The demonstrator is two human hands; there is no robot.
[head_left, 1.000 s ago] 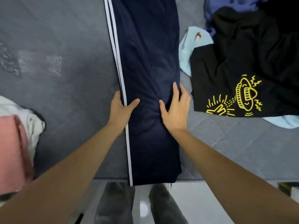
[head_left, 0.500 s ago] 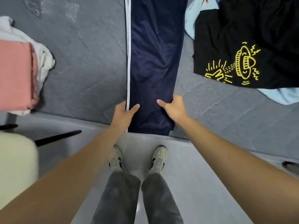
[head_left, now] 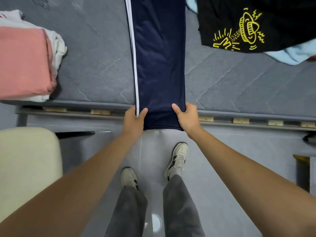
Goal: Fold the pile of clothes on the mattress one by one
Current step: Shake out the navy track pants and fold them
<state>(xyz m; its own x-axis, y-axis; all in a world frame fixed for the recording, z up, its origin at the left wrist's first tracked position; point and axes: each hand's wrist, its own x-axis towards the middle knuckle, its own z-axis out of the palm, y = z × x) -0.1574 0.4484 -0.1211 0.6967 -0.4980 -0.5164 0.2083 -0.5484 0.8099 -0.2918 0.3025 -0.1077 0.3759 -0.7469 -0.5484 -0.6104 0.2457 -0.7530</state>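
Navy trousers (head_left: 159,57): far end cut by top edge, beyond the hands; fingers hidden beneath hem. Black printed shirt (head_left: 256,23), up-right of the right hand (head_left: 186,117): cropped. Pink folded garment (head_left: 24,64), left of the left hand (head_left: 134,121): cropped

Glossy grey floor (head_left: 239,168), cream chair (head_left: 25,159)

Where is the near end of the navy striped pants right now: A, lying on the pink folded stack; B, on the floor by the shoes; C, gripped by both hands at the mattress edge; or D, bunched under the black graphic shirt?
C: the left hand and right hand each grip a corner of the navy pants at the mattress edge.
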